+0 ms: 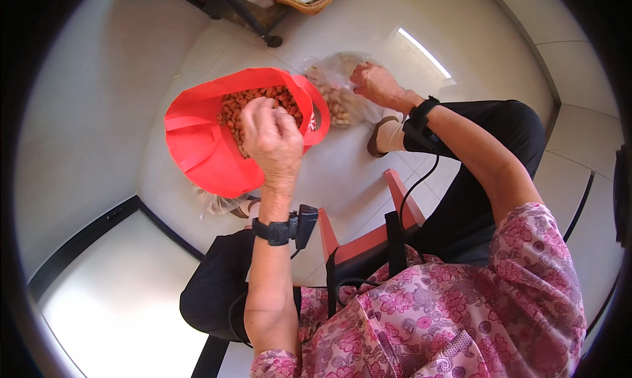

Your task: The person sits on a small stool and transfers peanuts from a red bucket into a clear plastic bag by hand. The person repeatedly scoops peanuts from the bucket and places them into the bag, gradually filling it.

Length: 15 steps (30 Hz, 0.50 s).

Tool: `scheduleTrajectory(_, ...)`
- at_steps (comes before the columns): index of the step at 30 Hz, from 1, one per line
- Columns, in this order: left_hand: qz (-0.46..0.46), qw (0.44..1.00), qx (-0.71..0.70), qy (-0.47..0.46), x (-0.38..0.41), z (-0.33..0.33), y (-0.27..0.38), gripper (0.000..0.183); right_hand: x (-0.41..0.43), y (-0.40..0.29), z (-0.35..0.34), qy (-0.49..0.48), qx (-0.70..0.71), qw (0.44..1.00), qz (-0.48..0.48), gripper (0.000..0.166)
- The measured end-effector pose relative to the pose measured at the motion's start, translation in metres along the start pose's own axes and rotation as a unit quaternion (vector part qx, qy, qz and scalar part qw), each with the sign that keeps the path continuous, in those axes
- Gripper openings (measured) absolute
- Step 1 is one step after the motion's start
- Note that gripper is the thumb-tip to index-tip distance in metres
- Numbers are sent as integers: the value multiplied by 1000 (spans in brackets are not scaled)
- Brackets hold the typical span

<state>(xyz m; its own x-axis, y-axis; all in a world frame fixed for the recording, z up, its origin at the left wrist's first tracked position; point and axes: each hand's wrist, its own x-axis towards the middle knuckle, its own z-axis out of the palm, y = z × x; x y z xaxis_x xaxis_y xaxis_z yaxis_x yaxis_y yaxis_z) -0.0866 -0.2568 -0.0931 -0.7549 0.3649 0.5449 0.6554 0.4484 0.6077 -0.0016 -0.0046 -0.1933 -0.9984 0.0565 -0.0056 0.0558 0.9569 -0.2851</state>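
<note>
A red fabric bag with loop handles stands on the floor, its mouth wide and brown peanuts in their shells inside. My left hand is over the bag's mouth, fingers curled down above the peanuts; whether it holds any is hidden. To the bag's right lies a clear plastic bag of paler unshelled peanuts. My right hand is at the top of that plastic bag, fingers bent against the film; its grip on it is unclear.
Another clear plastic bag lies below the red bag, partly hidden. A red stool is between my legs. A dark metal leg and a wicker basket are at the top. A wall rises at the left.
</note>
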Motion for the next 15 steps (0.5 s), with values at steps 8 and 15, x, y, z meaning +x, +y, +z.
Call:
scheduleTrajectory(8,119,979,17,-163,-59,46,22,34,9,32,-29,23,566,771,290,23)
scheduleTrajectory(15,127,907,116,-384,-45,129,24,51,8,40,-47,50,582,748,314,21)
